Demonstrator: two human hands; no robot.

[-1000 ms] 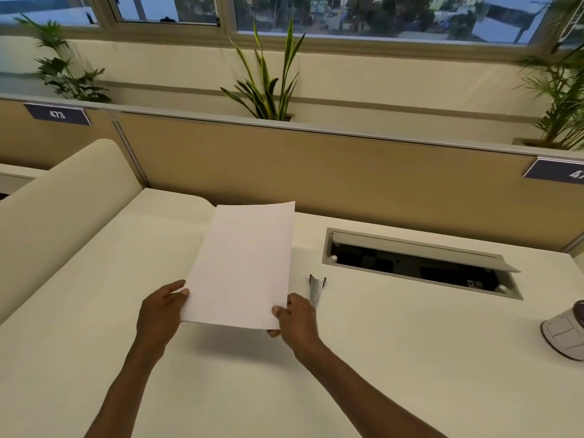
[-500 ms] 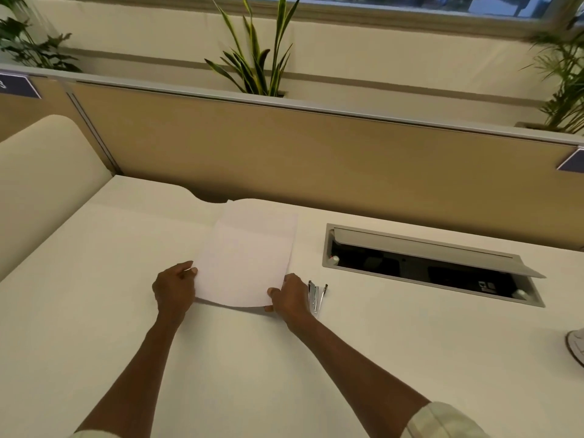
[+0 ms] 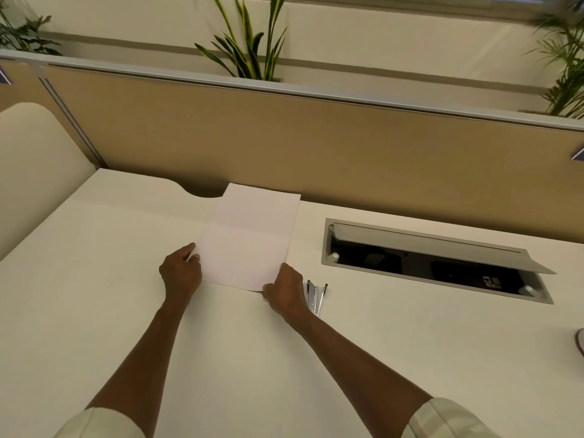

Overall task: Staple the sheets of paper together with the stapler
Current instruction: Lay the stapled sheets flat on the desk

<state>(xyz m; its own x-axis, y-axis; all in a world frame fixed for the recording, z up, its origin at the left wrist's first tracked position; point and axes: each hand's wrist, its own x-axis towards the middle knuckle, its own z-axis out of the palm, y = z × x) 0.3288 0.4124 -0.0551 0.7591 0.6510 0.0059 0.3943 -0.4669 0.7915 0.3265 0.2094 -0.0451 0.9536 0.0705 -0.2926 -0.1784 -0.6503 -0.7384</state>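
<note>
White sheets of paper (image 3: 249,238) lie nearly flat on the cream desk (image 3: 221,343), their far edge close to the tan partition. My left hand (image 3: 180,273) grips the near-left corner of the sheets. My right hand (image 3: 286,292) pinches the near-right corner. A small silver stapler (image 3: 316,295) lies on the desk just right of my right hand, partly hidden by it, and neither hand holds it.
An open cable hatch (image 3: 436,260) with a raised grey lid is sunk into the desk at right. A tan partition (image 3: 316,147) closes the back, with plants (image 3: 249,42) behind it. A cream curved panel (image 3: 34,172) stands at left. A white object (image 3: 580,341) shows at the right edge.
The sheets have come down from being held up in the air to lying on the desk, with both hands still on the near corners. The view has tilted downward.
</note>
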